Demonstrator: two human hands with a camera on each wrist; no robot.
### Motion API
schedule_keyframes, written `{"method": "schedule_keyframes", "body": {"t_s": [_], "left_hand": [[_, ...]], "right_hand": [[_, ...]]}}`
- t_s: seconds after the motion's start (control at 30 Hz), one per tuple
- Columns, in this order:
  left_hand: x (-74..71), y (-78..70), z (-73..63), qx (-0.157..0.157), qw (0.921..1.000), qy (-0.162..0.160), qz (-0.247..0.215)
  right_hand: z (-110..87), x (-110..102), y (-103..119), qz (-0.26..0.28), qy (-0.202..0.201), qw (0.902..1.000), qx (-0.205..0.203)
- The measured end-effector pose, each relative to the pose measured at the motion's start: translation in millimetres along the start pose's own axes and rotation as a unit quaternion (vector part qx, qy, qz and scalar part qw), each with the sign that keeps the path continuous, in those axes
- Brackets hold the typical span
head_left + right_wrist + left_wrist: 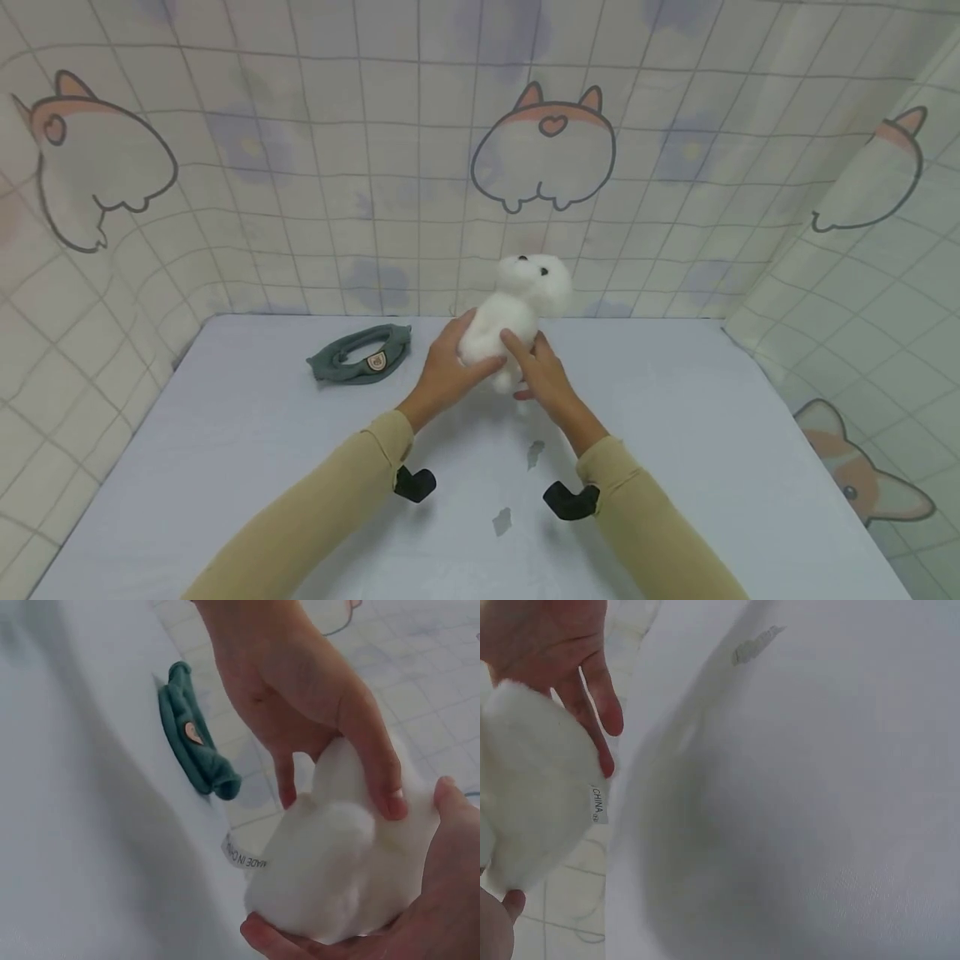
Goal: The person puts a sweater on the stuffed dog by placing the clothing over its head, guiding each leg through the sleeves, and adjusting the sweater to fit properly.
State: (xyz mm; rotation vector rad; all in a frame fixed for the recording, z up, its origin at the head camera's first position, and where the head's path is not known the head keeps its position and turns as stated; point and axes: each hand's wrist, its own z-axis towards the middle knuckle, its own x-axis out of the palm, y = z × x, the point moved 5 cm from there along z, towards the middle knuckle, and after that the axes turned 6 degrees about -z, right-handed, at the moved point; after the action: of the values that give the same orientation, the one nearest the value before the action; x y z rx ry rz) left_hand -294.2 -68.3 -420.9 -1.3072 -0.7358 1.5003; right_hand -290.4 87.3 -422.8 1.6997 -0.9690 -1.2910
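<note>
A small white plush dog (525,304) stands upright near the back middle of the pale table (675,433), held between both hands. My left hand (448,367) grips its body from the left, with fingers curled over its back (300,690). My right hand (543,375) cups it from the right and below (442,900), thumb on top. The plush (337,870) carries a sewn white label (244,855). In the left wrist view the plush (532,795) fills the left edge, with fingers (592,690) lying against it.
A dark green fabric collar (362,356) with a small badge lies on the table left of the hands, also in the right wrist view (191,742). Two small grey scraps (535,452) lie near the front. Patterned curtains (300,167) wall in the back and both sides.
</note>
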Motion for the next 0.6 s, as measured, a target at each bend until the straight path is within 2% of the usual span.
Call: {"method": "schedule_keyframes", "body": {"t_s": [0.17,0.3,0.43,0.6], "left_hand": [[2.7,-2.5,-0.7,0.016,0.9992,0.036,0.009],[-2.3,-1.9,-1.9,0.018,0.9985,0.051,-0.002],[-10.7,-2.3,0.4,0.028,0.9971,0.054,-0.046],[-16.3,2.8,4.3,0.004,0.9889,0.085,-0.122]], "right_hand": [[0.3,-1,2,0.031,0.002,0.9995,0.009],[-0.9,-4,0,0.038,-0.005,0.9992,0.010],[-1.8,-5,-2,0.043,-0.008,0.9990,0.001],[-2.7,-7,-1,0.041,-0.005,0.9991,-0.014]]}}
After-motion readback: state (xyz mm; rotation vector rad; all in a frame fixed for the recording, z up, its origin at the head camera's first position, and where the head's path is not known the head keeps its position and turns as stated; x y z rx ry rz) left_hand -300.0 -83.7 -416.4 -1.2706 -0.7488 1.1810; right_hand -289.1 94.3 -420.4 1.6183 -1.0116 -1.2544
